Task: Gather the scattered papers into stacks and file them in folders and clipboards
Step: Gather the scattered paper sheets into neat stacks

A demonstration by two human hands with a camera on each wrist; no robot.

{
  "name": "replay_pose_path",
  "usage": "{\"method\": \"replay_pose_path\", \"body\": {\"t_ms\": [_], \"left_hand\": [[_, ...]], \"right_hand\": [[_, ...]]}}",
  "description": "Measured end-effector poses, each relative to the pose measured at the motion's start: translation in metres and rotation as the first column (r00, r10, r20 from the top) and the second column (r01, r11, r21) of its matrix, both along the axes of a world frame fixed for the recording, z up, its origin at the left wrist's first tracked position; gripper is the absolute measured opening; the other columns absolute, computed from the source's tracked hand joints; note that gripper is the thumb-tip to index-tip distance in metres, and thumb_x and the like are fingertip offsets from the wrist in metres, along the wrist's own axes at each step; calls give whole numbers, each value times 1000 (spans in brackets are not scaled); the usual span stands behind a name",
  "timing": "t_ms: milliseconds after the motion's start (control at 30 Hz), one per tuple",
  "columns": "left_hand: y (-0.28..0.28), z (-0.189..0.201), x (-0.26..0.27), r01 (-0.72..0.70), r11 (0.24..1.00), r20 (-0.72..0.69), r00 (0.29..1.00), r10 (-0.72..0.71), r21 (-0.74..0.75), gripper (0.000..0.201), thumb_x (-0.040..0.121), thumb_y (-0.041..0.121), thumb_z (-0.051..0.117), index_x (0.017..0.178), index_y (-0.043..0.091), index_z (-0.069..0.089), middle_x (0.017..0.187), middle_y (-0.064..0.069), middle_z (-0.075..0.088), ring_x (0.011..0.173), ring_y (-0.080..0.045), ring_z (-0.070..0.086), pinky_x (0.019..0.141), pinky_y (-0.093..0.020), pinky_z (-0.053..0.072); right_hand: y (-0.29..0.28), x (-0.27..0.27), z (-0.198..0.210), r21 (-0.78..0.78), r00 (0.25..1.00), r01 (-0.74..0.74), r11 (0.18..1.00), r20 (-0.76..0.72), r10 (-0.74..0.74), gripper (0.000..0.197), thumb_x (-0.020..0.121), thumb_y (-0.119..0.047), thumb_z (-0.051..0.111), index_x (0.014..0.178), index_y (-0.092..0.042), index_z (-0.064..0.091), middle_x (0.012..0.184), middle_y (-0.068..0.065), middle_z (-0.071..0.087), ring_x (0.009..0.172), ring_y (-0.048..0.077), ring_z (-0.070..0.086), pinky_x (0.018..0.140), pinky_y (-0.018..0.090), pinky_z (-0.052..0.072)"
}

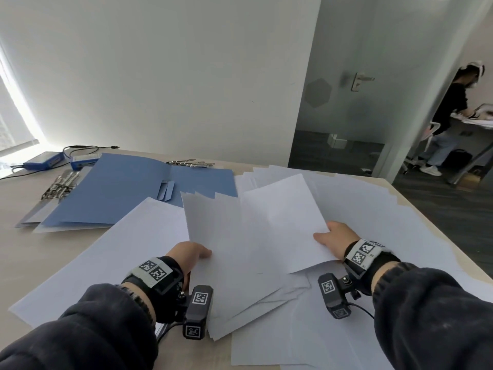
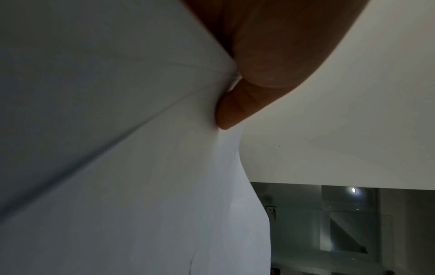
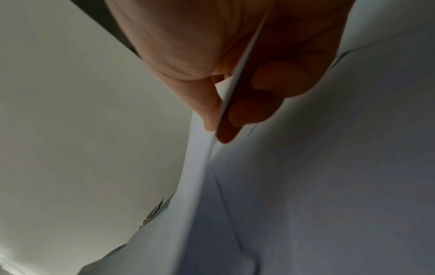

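Many white sheets [image 1: 373, 217] lie scattered over the table [image 1: 16, 249]. My left hand [image 1: 193, 253] pinches the left edge of a loose bundle of sheets [image 1: 234, 249] lifted off the pile; in the left wrist view its thumb [image 2: 235, 111] presses the paper [image 2: 141, 186]. My right hand [image 1: 333, 236] pinches a single sheet [image 1: 288, 217] at its right edge, thumb on top; the right wrist view shows the sheet's edge [image 3: 237, 80] between thumb and fingers [image 3: 247, 113]. Open blue folders [image 1: 120, 188] lie at the back left.
Metal clips [image 1: 61, 184] lie on the folders' left, more clips [image 1: 190, 163] at their far edge. Blue devices with a cable [image 1: 44, 161] sit at the far left. A glass door [image 1: 346, 84] stands behind; a person [image 1: 448, 113] works beyond it.
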State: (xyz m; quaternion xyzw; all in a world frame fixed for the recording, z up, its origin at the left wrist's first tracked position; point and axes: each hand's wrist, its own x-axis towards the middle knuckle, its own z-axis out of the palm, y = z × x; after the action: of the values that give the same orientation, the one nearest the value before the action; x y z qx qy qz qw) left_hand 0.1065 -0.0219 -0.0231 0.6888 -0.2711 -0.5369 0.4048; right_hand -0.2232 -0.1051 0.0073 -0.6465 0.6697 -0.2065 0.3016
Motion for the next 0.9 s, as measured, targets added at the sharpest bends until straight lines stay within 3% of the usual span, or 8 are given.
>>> {"method": "replay_pose_path", "body": {"t_ms": [100, 200, 333, 400, 500, 700, 800, 900], "left_hand": [[-2, 0, -2, 33, 998, 20, 999, -32, -57, 11, 90, 12, 66, 84, 5, 62, 85, -18, 68, 77, -34, 66, 79, -39, 54], [-2, -1, -4, 138, 986, 13, 990, -137, -91, 20, 86, 18, 74, 100, 6, 68, 93, -18, 75, 87, -37, 72, 90, -48, 55], [0, -4, -2, 151, 985, -12, 988, -152, -81, 27, 81, -1, 71, 107, -2, 66, 96, -25, 74, 90, -46, 70, 90, -60, 53], [4, -1, -1, 137, 982, -14, 990, -140, -128, 29, 78, -1, 73, 106, -1, 67, 96, -24, 74, 89, -46, 71, 88, -60, 54], [6, 8, -1, 116, 967, -28, 992, -125, -226, 21, 84, -6, 68, 105, -1, 68, 98, -24, 73, 86, -42, 71, 83, -54, 57], [8, 42, -7, 153, 872, -64, 977, -205, -464, 35, 73, 2, 77, 106, -1, 69, 99, -19, 75, 83, -33, 73, 71, -38, 61], [5, 59, -8, 167, 825, -24, 977, -214, -540, 30, 74, 4, 78, 104, 3, 71, 99, -15, 76, 83, -29, 74, 71, -34, 60], [0, 76, -8, 162, 781, 6, 980, -198, -603, 28, 75, 4, 78, 102, 3, 72, 98, -14, 76, 84, -28, 74, 77, -37, 58]], "right_hand": [[5, -3, -4, 85, 994, -98, 992, 59, 93, 16, 97, -18, 64, 111, -14, 65, 104, 4, 69, 88, 20, 67, 76, 28, 53], [14, 16, -13, 148, 965, -221, 964, 174, 194, 18, 95, -18, 67, 112, -13, 68, 101, 2, 74, 94, 23, 72, 92, 40, 57], [29, 44, -16, 220, 913, -301, 928, 348, 214, 15, 95, -19, 69, 109, -15, 69, 102, 4, 76, 89, 21, 74, 80, 35, 59], [31, 45, -15, 156, 946, -207, 966, 285, 157, 18, 93, -27, 70, 108, -17, 66, 107, 4, 72, 95, 22, 71, 88, 38, 58], [27, 36, -9, 13, 987, -22, 1000, 159, 20, 54, 88, -44, 72, 134, -25, 50, 127, 3, 56, 112, 22, 59, 97, 35, 47], [22, 34, 5, 170, 769, 29, 985, 625, -131, 108, 66, -55, 85, 153, -38, 24, 144, 1, 48, 128, 28, 51, 106, 50, 45], [28, 39, 25, 8, 644, 39, 999, 764, -32, 74, 79, -35, 83, 142, -26, 47, 121, -1, 70, 108, 25, 69, 92, 45, 55], [33, 42, 51, -223, 660, 51, 974, 739, 135, 58, 72, -33, 87, 124, -26, 61, 111, -3, 75, 104, 21, 72, 92, 44, 56]]}}
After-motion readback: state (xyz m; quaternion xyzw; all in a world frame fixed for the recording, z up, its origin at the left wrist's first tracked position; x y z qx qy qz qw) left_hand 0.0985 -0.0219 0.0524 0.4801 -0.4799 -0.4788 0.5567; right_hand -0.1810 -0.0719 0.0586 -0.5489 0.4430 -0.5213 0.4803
